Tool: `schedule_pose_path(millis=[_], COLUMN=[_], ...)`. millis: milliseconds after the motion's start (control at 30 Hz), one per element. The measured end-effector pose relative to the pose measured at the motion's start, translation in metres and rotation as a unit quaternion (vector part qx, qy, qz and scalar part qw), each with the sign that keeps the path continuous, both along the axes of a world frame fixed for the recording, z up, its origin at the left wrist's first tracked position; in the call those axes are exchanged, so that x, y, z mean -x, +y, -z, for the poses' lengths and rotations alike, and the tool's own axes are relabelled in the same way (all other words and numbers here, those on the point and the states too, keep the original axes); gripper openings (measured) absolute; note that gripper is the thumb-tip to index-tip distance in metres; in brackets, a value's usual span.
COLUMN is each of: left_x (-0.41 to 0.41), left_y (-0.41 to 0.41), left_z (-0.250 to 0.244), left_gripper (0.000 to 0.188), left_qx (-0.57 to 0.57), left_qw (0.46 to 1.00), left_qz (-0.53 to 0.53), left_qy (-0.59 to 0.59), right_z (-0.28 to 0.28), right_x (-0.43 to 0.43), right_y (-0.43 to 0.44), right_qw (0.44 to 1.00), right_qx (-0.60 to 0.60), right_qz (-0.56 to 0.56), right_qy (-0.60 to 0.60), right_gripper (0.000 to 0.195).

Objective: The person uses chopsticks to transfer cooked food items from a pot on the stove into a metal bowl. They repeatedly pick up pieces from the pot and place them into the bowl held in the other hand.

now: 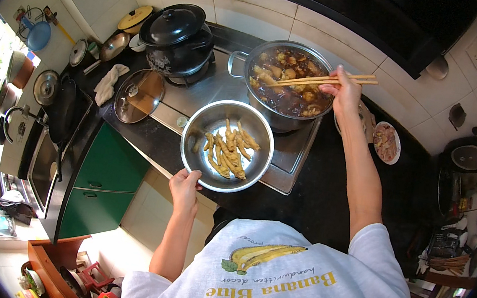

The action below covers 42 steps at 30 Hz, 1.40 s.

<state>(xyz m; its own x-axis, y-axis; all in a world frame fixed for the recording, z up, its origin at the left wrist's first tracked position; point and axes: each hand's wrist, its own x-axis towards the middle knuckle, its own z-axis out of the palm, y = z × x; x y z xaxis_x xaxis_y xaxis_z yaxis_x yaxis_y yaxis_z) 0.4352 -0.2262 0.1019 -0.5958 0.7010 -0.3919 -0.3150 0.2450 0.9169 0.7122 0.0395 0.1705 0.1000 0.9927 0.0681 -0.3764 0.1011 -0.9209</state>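
Observation:
My left hand (186,188) grips the near rim of a stainless steel bowl (194,148), thumb over the edge. Several browned chicken feet (231,153) lie inside it. Held in my right hand (345,90) is a pair of wooden chopsticks (302,81), their tips down in a steel pot (266,104). Dark brown liquid fills that pot, with pieces of food (291,68) showing at the surface; the chopstick tips meet a pale piece near the pot's left side. The bowl is just in front of the pot, toward me.
A lidded black pot (175,43) stands on the left burner. Beside it lie a glass lid (139,96) and a white cloth (110,84). To the right is a plate of raw meat (385,142). A black wok (62,109) sits by the sink. The range hood (326,12) overhangs the stove.

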Motion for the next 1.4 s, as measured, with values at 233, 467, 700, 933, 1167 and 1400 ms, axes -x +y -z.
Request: schedule_pose_path(millis=[233, 467, 700, 933, 1167, 1400], left_x=[0.001, 0.001, 0.002, 0.001, 0.0, 0.005], left_y=[0.002, 0.004, 0.009, 0.013, 0.011, 0.0], left_z=[-0.001, -0.005, -0.007, -0.008, -0.005, 0.003], left_gripper=[0.008, 0.007, 0.008, 0.009, 0.008, 0.006], left_qx=[-0.012, -0.017, -0.013, -0.004, -0.002, 0.018], left_qw=[1.0, 1.0, 1.0, 1.0, 1.0, 1.0], left_qz=[0.006, 0.004, -0.001, 0.011, 0.018, -0.002], left_qy=[-0.008, 0.004, 0.008, 0.016, -0.013, -0.011], right_z=[0.037, 0.031, 0.019, -0.011, -0.022, -0.049], right_x=[-0.035, -0.036, -0.049, -0.024, 0.04, 0.007], right_y=[0.016, 0.021, 0.018, -0.023, -0.096, -0.057], right_qw=[0.989, 0.983, 0.98, 0.989, 0.979, 0.994], right_qx=[0.087, 0.086, 0.057, 0.067, 0.068, -0.062], right_qz=[0.044, 0.032, 0.049, -0.029, -0.189, -0.074], right_qy=[0.113, 0.156, 0.183, 0.131, -0.011, -0.05], right_gripper=[0.025, 0.025, 0.024, 0.025, 0.027, 0.023])
